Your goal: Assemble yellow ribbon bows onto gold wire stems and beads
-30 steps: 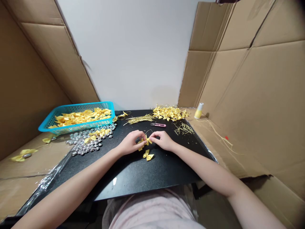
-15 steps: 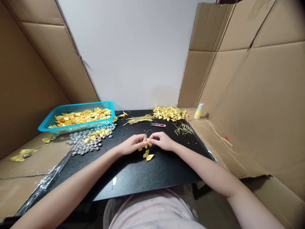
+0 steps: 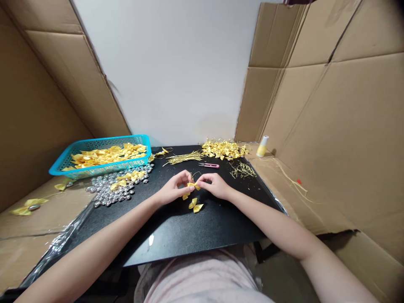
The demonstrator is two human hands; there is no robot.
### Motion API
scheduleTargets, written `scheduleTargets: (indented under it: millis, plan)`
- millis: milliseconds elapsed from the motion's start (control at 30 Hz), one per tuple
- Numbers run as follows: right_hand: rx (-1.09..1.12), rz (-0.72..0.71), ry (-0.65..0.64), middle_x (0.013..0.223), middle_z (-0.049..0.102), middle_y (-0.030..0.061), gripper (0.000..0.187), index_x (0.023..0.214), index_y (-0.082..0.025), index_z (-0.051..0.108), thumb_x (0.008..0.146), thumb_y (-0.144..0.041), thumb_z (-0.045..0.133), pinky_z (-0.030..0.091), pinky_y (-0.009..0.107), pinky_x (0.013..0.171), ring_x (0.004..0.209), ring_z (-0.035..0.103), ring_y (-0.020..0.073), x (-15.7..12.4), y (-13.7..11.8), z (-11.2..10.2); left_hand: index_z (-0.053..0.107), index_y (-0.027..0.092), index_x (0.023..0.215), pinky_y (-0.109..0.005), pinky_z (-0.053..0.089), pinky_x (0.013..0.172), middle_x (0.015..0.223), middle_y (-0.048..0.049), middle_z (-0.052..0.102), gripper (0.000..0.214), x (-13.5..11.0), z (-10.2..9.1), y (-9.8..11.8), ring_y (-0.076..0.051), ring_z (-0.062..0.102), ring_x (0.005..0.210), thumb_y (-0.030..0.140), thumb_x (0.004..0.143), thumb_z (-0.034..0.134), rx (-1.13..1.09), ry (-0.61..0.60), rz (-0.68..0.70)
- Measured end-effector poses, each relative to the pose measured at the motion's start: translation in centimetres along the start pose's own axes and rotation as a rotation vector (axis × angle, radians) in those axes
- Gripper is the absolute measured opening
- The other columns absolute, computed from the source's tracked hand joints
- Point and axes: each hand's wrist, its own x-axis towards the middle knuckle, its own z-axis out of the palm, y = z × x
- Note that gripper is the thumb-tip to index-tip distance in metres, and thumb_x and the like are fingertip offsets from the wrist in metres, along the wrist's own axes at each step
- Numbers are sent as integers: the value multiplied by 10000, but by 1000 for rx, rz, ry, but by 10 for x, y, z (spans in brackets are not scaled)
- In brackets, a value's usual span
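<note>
Black tabletop [image 3: 176, 227]; left hand [image 3: 174, 189] and right hand [image 3: 216, 186] pinch a yellow bow [image 3: 194, 185].

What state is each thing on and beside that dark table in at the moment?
Held bow: pinched between both hands
Left hand: pinching the held bow
Right hand: pinching the held bow
Loose bow: lying unheld
Basket: holding yellow ribbon pieces
Silver beads: spread loose
Gold cords: lying bunched
Snips: lying unheld
Bow pile: heaped
Clippings: scattered
Thread spool: standing upright
</note>
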Motion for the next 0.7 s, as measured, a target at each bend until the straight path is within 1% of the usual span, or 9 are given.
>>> scheduleTargets:
  millis: [100, 200, 233, 300, 367, 433, 533, 700]
  plan:
    - [-112, -99, 105, 828, 707, 51, 179, 808, -162, 679, 861, -280, 554, 461, 314, 769, 782, 618, 172, -1, -1, -1, 485, 175, 841, -226, 414, 637, 756, 19, 536, 305, 1, 1, 0, -104, 504, 671, 389, 777, 692, 85, 122, 51]
    - [-363, -291, 244, 884, 697, 52, 109, 833, -181, 664, 848, -269, 602, 410, 358, 877, 869, 595, 188, -4, -3, -3, 500, 177, 848, -232, 427, 653, 736, 26, 541, 284, 1, 1, 0, -104, 509, 663, 381, 780, 685, 153, 178, 92]
    - [-445, -345, 256, 892, 692, 46, 90, 828, -192, 659, 840, -274, 624, 381, 370, 913, 891, 584, 190, -5, -4, -4, 504, 178, 853, -236, 432, 660, 737, 24, 546, 277, 1, 1, 0, -107, 514, 669, 380, 783, 680, 185, 181, 103]
    - [-572, -401, 215, 909, 688, 32, 82, 821, -212, 652, 844, -290, 637, 330, 384, 950, 918, 565, 189, -6, -5, -5, 514, 177, 859, -243, 440, 675, 747, 17, 559, 261, 1, 1, 0, -114, 523, 688, 375, 790, 669, 258, 182, 131]
    - [-647, -390, 150, 915, 688, 22, 89, 820, -220, 647, 861, -295, 625, 307, 384, 938, 916, 552, 186, -7, -5, -5, 525, 175, 862, -246, 447, 688, 767, 10, 568, 237, 0, 1, -1, -117, 528, 706, 362, 799, 656, 328, 177, 158]
    - [-678, -357, 106, 904, 691, 20, 99, 817, -212, 638, 872, -291, 615, 296, 377, 915, 902, 546, 183, -7, -6, -4, 532, 174, 861, -245, 455, 696, 782, 7, 572, 205, -1, 2, -1, -116, 528, 716, 342, 811, 639, 377, 160, 180]
    - [-681, -320, 79, 895, 693, 18, 103, 813, -199, 626, 870, -286, 622, 282, 363, 898, 896, 542, 181, -7, -6, -4, 537, 175, 874, -246, 469, 712, 802, 4, 574, 170, -1, 2, -1, -117, 535, 737, 317, 824, 616, 406, 133, 198]
    - [-668, -275, 60, 901, 686, 19, 130, 810, -192, 611, 856, -310, 640, 267, 356, 888, 900, 537, 184, -6, -6, -4, 535, 175, 897, -259, 479, 746, 826, -2, 578, 159, 0, 2, -1, -123, 550, 766, 310, 838, 594, 387, 97, 199]
